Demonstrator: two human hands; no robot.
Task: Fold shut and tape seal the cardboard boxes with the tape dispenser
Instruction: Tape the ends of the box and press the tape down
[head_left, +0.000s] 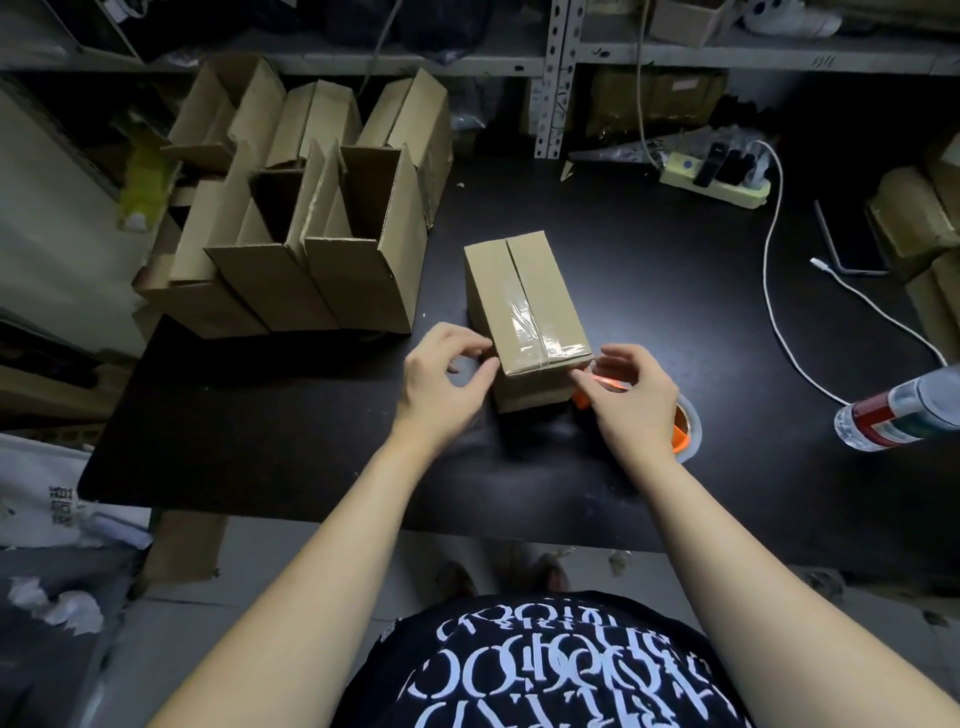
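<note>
Centrally on the black desk (675, 249) lies one shut cardboard box (524, 306), oblong and matte brown, with glossy, wrinkled clear tape over the near end of its seam. The left hand (444, 384) curls at the near left corner, thumb against the edge; whether it pinches anything is unclear. The right hand (631, 400), loosely bent and holding nothing, touches the near right corner with its fingertips. One orange tape dispenser (685, 434) lies beneath it. Open boxes (311, 249) cluster at left, overlapping too much to count.
</note>
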